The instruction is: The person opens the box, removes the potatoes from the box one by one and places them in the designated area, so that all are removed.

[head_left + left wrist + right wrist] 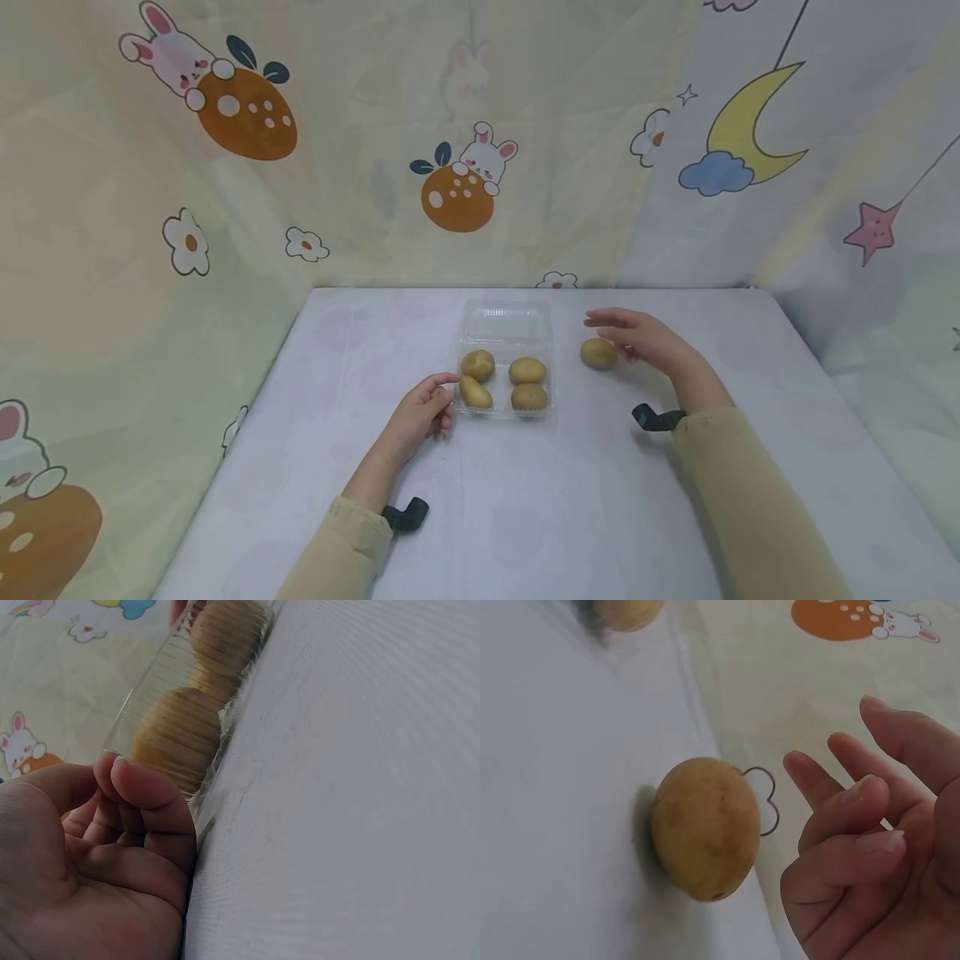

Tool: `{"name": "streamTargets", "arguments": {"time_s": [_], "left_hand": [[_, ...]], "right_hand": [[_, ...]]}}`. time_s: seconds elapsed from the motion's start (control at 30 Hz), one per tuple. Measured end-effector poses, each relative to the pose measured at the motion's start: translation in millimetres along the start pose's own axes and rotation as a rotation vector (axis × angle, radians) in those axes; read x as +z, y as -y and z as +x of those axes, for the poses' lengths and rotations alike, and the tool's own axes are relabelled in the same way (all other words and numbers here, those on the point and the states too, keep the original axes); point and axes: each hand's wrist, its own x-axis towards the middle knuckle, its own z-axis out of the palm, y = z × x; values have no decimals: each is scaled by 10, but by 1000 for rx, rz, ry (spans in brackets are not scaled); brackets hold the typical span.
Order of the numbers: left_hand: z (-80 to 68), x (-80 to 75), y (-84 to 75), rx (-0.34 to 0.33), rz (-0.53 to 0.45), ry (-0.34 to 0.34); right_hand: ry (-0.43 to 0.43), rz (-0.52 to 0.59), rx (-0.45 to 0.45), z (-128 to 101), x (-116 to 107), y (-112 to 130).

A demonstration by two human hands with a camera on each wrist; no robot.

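Clear plastic tray (504, 321) holds 4 potatoes (527, 370); the left hand (420, 410), fingers loosely curled, touches its near-left corner, probably steadying it, while the right hand (637, 335) hovers, fingers spread, beside the loose potato (598, 353)

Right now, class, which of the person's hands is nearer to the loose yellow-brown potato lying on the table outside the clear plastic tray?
Right. The right hand hovers open just beside the loose yellow-brown potato; the left hand rests at the clear plastic tray on its far side.
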Motion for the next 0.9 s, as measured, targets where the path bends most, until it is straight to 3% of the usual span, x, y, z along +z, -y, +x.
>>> {"name": "streamTargets", "arguments": {"time_s": [0.43, 0.9], "left_hand": [[-8, 7, -14, -8, 7, -7], [-6, 2, -11, -3, 0, -2]], "right_hand": [[61, 27, -80, 120, 70, 376], [188, 9, -156, 353, 367, 725]]}}
